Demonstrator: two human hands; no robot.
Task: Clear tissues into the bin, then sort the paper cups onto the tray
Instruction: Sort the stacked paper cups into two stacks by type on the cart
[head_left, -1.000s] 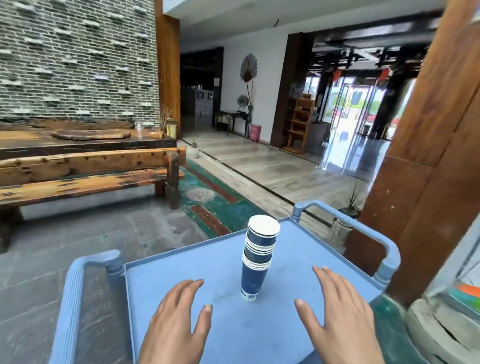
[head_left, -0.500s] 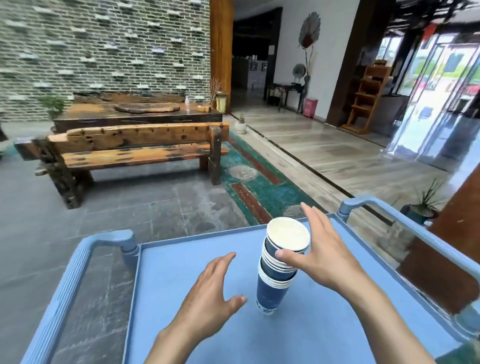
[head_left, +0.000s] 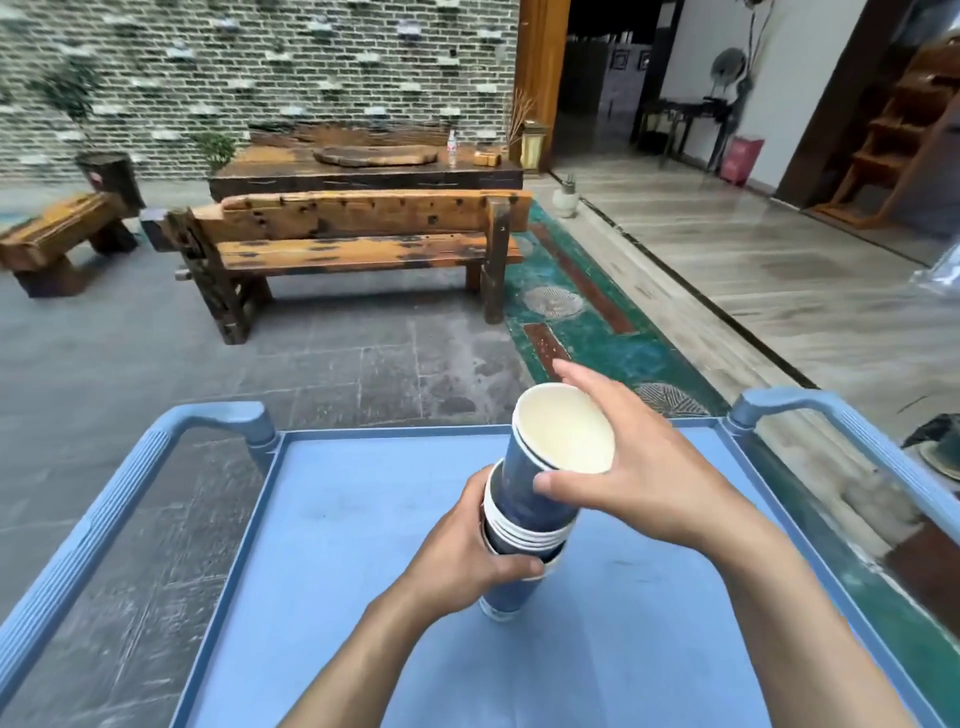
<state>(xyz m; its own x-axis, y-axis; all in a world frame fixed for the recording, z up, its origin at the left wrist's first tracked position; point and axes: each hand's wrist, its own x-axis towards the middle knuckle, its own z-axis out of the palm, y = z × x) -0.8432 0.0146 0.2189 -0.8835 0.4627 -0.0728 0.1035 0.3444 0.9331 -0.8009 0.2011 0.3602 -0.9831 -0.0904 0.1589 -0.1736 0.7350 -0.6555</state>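
A stack of dark blue paper cups (head_left: 506, 597) with white rims stands on the blue tray (head_left: 337, 519) of a cart. My left hand (head_left: 467, 551) is wrapped around the lower cups of the stack. My right hand (head_left: 639, 467) grips the top cup (head_left: 561, 447) near its rim; that cup is tilted and partly raised out of the stack, its white inside showing. No tissues or bin are in view.
The cart has blue handles at the left (head_left: 104, 509) and right (head_left: 857, 441). A wooden bench (head_left: 353, 244) and a low wooden table (head_left: 363, 166) stand ahead on the grey stone floor. A potted plant (head_left: 940, 447) sits by the cart's right side.
The view has tilted down and turned left. My left hand has closed around the lower cups. My right hand has taken the top cup and is pulling it up and tilting it.
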